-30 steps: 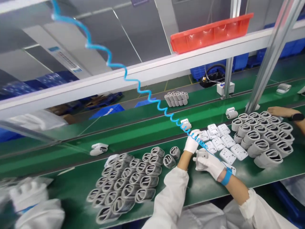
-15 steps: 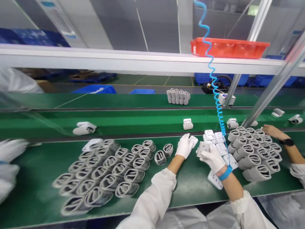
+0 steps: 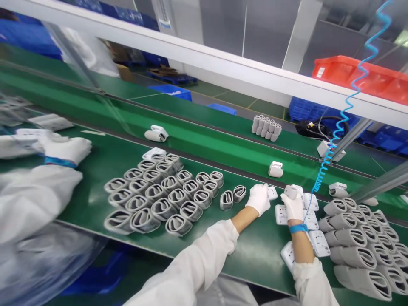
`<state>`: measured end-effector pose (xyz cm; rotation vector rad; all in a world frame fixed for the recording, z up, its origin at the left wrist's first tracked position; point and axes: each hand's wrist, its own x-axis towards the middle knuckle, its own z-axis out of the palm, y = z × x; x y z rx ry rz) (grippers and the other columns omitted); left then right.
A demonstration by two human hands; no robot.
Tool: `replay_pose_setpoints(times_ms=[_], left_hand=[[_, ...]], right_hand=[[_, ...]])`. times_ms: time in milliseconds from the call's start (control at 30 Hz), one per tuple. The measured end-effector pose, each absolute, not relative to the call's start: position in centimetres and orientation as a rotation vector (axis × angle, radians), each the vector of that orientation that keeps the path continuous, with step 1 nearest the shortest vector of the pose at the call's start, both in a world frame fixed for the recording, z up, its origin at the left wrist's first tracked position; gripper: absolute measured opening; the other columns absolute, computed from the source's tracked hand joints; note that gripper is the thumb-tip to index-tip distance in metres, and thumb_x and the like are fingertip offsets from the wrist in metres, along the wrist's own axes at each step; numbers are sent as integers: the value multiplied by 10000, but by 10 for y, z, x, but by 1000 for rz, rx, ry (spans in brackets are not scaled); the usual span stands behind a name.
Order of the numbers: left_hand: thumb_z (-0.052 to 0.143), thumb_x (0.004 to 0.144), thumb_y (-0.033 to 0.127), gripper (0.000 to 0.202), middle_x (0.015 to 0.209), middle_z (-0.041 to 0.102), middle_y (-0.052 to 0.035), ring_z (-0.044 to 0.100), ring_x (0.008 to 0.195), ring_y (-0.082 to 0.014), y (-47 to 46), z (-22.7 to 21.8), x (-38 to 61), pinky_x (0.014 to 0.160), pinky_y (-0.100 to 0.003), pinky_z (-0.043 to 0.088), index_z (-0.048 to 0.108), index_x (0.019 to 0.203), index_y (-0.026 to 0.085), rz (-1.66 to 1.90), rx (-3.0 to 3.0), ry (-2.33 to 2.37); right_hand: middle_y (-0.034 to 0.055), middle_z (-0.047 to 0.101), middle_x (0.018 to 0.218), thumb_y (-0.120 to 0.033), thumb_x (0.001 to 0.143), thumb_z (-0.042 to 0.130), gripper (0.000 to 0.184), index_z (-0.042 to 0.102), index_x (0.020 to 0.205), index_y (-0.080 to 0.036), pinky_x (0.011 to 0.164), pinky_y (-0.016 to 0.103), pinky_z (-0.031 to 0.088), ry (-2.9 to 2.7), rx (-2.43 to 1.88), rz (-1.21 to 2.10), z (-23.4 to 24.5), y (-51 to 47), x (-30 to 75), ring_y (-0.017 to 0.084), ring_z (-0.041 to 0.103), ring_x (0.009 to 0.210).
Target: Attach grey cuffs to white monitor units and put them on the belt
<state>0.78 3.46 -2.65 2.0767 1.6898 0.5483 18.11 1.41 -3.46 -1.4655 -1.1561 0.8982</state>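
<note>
My left hand (image 3: 259, 198), in a white glove, rests on the green bench with its fingers curled over a small white socket plate (image 3: 272, 193). My right hand (image 3: 293, 205), also gloved, is closed round a grey-white housing piece (image 3: 290, 191) lifted just above several flat white socket plates (image 3: 310, 219). A blue wrist strap (image 3: 298, 228) sits on my right wrist, and its coiled blue cord (image 3: 338, 129) rises up to the right.
Several grey oval sleeves (image 3: 159, 197) lie in rows to the left, more grey sleeves (image 3: 360, 250) are stacked at right. Assembled units (image 3: 276, 169) ride the green conveyor (image 3: 197, 136). A co-worker's gloved hand (image 3: 65, 148) is at left. An orange tray (image 3: 357, 78) sits on the shelf.
The view has swung left and tilted. My right hand has lifted the housing piece farther forward over the plates, while my left hand stays on the white plate.
</note>
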Motion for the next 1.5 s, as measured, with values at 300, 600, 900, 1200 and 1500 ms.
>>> replay_pose_setpoints(times_ms=[300, 600, 900, 1200, 1500], left_hand=[[723, 747, 46, 695, 1579, 452, -145, 622, 1361, -312, 26, -57, 12, 1224, -448, 480, 589, 1404, 229, 928, 1770, 1402], [768, 792, 101, 596, 1339, 711, -113, 657, 1286, -290, 39, -69, 23, 1212, -488, 460, 635, 1359, 228, 1291, 1071, 1128], [918, 744, 367, 371, 884, 736, -46, 768, 921, -276, 43, -58, 17, 952, -476, 621, 646, 912, 178, 1260, 580, 813], [784, 891, 200, 219, 1175, 790, -129, 775, 1179, -325, 28, -45, 9, 1124, -626, 543, 590, 991, 197, 1214, 33, 491], [794, 879, 249, 392, 1303, 780, -119, 713, 1309, -310, 20, -39, 5, 1281, -562, 397, 684, 1253, 208, 1234, 253, 251]], right_hand=[[142, 641, 1464, -398, 727, 827, 760, 579, 1425, -231, 1298, 518, 357, -1255, -1570, 657, -38, 8, 177, 363, 519, 1481], [181, 587, 1547, -372, 714, 791, 856, 555, 1509, -163, 1285, 494, 414, -1449, -1687, 621, -53, 10, 169, 357, 544, 1477], [157, 667, 1447, -588, 775, 832, 1043, 407, 1651, -216, 806, 427, 686, -1025, -1606, 942, -38, 1, 172, 317, 758, 1068], [92, 570, 1618, -670, 923, 687, 759, 557, 1575, -303, 959, 445, 640, -770, -1221, 1220, -36, -12, 166, 321, 615, 1407], [59, 727, 1406, -381, 778, 952, 547, 734, 1275, -322, 1110, 567, 584, -683, -996, 1512, -10, -22, 162, 327, 644, 1370]])
